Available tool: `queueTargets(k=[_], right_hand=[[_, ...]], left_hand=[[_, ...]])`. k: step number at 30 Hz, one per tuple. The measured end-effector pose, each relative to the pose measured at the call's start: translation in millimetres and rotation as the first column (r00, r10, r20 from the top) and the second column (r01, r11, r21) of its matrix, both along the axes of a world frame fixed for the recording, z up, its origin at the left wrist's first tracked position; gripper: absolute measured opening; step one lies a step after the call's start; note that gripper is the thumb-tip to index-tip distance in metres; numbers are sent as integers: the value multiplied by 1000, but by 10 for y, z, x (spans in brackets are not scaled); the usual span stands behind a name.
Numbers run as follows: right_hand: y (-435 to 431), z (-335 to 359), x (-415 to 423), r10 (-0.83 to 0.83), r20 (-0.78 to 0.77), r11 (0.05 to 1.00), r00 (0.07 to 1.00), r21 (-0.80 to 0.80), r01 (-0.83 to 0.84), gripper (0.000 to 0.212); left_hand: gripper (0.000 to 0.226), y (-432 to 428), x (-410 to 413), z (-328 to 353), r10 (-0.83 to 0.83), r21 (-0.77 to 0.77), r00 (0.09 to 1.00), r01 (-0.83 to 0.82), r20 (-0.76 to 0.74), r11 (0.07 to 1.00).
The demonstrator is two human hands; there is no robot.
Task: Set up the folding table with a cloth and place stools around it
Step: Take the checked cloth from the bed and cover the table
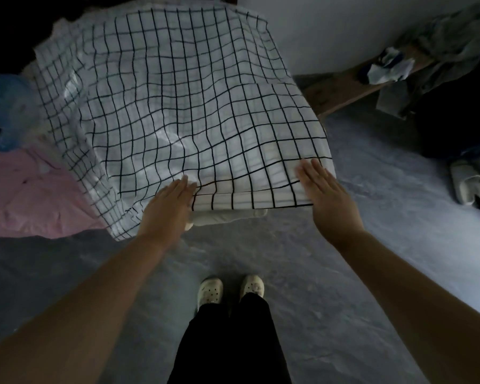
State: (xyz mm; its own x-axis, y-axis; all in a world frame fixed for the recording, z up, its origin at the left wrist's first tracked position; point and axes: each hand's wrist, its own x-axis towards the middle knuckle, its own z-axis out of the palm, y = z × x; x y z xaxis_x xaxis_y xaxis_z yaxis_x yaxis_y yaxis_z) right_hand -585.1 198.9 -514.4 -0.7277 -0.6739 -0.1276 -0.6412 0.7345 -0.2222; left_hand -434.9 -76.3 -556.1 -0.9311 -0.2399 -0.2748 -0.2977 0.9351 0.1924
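A white cloth (178, 106) with a black grid pattern lies rumpled over the folding table, whose pale edge (227, 216) shows just under the cloth's near hem. My left hand (172, 203) rests flat on the cloth at the near left, fingers straight. At the near right corner, my right hand (324, 189) presses flat on the cloth, fingers straight. The cloth hangs lower on the left side and its middle is wavy. No stools are in view.
A pink sheet (25, 195) lies left of the table, with a blue object (6, 106) behind it. A wooden bench (344, 87) with clutter runs along the right wall. White shoes (468, 184) sit on the grey floor at right. My feet (230, 289) stand close to the table.
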Motion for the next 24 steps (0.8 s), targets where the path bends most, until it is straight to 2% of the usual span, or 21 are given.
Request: queueTargets(k=[8,15,19,24], right_hand=[[560,675,289,-6,-102,997,995,76,13,76],[1165,1091,745,-91,-155,990,984,97,107,80],[1584,1238,1034,-151,-165,983,975,76,166,81],[2227,1308,1428,-224,-210,974,952,-8,227,81]], left_hand=[[56,468,314,724,-76,138,971,110,-228,984],[53,999,572,1096,-109,218,967,160,-229,963],[59,1373,726,1299,-119,200,964,169,-239,965],[52,2049,1070,1499,-92,177,948,152,-304,972]])
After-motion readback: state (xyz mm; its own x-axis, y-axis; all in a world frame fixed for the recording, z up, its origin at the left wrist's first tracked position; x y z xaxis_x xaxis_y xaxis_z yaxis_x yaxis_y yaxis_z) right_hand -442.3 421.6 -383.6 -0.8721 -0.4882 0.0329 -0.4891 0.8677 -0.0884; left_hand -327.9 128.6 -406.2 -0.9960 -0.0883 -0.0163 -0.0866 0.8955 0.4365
